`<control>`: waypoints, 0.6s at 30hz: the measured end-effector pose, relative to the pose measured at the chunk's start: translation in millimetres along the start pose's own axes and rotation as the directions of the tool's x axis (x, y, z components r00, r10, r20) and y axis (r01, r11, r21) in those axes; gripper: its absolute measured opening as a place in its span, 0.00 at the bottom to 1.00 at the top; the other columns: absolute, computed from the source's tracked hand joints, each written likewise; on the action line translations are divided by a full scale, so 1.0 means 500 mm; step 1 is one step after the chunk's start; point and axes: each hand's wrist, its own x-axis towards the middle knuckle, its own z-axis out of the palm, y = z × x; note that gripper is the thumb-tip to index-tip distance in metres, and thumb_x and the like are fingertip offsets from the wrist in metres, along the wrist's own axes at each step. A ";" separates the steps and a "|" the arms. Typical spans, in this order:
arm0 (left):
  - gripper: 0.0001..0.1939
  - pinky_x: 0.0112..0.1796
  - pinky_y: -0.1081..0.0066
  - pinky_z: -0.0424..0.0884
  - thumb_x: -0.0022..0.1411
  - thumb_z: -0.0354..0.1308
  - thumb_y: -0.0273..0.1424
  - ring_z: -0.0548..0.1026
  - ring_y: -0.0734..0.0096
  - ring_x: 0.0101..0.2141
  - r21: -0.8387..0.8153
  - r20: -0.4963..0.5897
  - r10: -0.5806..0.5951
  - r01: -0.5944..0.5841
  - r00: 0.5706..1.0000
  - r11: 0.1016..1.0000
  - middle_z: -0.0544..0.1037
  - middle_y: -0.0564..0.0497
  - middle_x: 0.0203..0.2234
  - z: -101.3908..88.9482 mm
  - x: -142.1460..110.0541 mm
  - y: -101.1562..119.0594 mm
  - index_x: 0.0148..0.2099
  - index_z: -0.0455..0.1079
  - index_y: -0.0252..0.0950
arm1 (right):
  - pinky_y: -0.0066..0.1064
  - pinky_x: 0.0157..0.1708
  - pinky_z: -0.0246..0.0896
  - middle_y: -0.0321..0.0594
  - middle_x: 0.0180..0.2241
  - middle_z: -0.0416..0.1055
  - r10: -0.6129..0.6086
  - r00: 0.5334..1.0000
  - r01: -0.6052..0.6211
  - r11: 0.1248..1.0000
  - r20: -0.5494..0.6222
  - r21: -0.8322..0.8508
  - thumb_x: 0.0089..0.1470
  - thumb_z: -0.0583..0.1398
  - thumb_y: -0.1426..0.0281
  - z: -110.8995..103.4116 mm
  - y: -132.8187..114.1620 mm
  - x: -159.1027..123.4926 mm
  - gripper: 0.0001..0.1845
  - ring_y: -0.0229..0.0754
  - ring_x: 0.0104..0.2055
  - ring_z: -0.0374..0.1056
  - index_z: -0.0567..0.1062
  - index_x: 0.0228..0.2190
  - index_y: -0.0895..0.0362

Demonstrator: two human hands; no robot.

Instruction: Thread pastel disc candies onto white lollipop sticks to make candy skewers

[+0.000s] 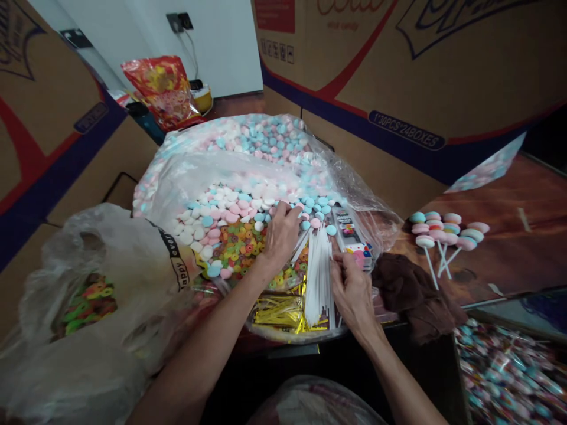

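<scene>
My left hand (282,233) reaches into a heap of round pastel candies (239,206), its fingers bent down and drawn together. Their tips are among the pink and blue pieces, so what they pinch is hidden. My right hand (352,286) is closed, thumb against curled fingers, beside a bundle of white lollipop sticks (318,277). I cannot make out what it holds. Just beyond it lies a flat printed pack (346,227). Colourful ring-shaped candies (243,245) lie under my left forearm and hand. Gold twist ties (279,311) lie at the near edge.
Large cardboard boxes (398,77) stand behind and at the left. Finished-looking candy lollipops (447,233) lie right, past a brown cloth (411,295). A plastic bag (101,366) with ring candies sits left; a red snack bag (166,91) stands behind. Wrapped candies (509,372) fill the lower right.
</scene>
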 end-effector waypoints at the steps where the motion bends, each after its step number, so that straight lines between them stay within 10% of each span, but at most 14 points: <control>1: 0.15 0.37 0.68 0.67 0.66 0.49 0.25 0.71 0.63 0.40 0.003 0.004 0.023 -0.023 1.000 1.000 0.69 0.43 0.42 0.006 0.006 0.000 0.50 0.73 0.36 | 0.30 0.27 0.59 0.40 0.27 0.73 -0.005 1.000 0.005 1.000 0.000 0.003 0.60 0.50 0.66 0.000 0.000 0.000 0.12 0.42 0.26 0.70 0.72 0.37 0.58; 18: 0.15 0.32 0.70 0.63 0.64 0.46 0.22 0.69 0.67 0.34 -0.054 0.315 0.177 -0.168 0.932 0.984 0.69 0.45 0.39 0.013 0.055 -0.023 0.44 0.73 0.37 | 0.29 0.25 0.57 0.38 0.25 0.72 -0.032 0.999 0.032 0.999 0.004 0.007 0.61 0.51 0.67 0.002 0.002 -0.003 0.11 0.39 0.22 0.66 0.72 0.36 0.58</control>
